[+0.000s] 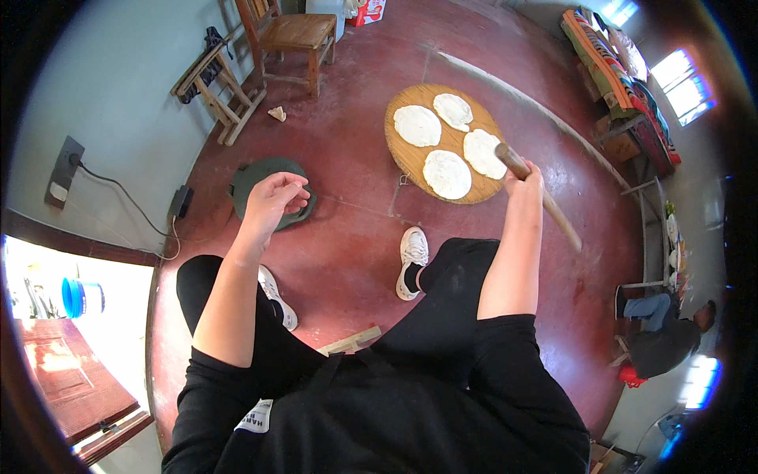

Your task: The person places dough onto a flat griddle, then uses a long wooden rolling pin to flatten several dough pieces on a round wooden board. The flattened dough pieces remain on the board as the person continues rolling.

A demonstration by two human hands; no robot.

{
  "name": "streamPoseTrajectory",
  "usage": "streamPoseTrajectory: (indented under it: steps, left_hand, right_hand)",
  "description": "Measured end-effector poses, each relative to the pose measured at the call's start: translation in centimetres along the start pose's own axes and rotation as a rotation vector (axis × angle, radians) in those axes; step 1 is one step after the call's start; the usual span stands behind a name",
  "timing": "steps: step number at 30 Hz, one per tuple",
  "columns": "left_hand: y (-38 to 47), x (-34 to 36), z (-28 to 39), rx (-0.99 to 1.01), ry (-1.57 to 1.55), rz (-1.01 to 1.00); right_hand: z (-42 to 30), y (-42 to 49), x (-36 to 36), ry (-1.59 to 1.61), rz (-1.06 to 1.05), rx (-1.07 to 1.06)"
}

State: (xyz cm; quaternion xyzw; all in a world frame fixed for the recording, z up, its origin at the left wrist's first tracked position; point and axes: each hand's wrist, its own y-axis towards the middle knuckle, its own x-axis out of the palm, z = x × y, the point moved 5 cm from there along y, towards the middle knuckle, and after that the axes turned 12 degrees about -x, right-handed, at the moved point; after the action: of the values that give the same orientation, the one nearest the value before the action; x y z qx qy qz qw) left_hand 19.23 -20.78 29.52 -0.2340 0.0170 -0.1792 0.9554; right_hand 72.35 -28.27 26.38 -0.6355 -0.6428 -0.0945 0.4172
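My right hand (524,176) grips a wooden rolling pin (558,217), held slantwise beside the right edge of a round wooden board (448,140). Four flat, pale rounds of dough lie on that board: one at the upper left (417,125), one at the top (453,111), one at the right (482,153) and one at the bottom (447,174). Raised above a dark green round appliance (249,178), my left hand (277,198) has its fingers loosely curled and holds nothing. My hand hides part of the appliance.
A wooden chair (299,32) and a folding stool (216,89) stand by the wall. A power cord (121,191) runs from the wall socket (64,172) towards the floor. My shoes (413,252) rest near the board and appliance. Another person (663,343) sits at the far right.
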Motion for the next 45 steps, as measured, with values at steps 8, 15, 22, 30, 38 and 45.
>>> streamPoseTrajectory:
  steps: [8, 15, 22, 30, 38, 45]
  left_hand:
    - [1.2, 0.4, -1.1, -0.039, -0.025, -0.033]
    - [1.5, 0.0, -1.5, -0.037, 0.027, 0.000]
    - [1.6, 1.8, -1.8, -0.229, -0.251, -0.007]
    - [3.7, -4.7, -8.7, -0.389, -0.923, 0.328]
    - [2.3, -0.1, -1.8, -0.131, -0.264, -0.020]
    - [1.3, -0.4, -0.7, -0.040, -0.108, -0.013]
  right_hand:
    - [-2.2, -0.8, 0.1, 0.100, -0.152, -0.053]
    - [4.9, -11.4, 2.3, -0.086, -0.602, 0.594]
    - [8.7, -28.5, -0.5, -0.543, -0.904, 1.317]
    - [11.6, -35.4, -4.8, -0.945, -1.465, 1.432]
    - [9.7, -31.5, -0.2, -0.739, -1.200, 1.212]
    - [8.4, -19.3, 3.1, 0.002, -0.575, 1.173]
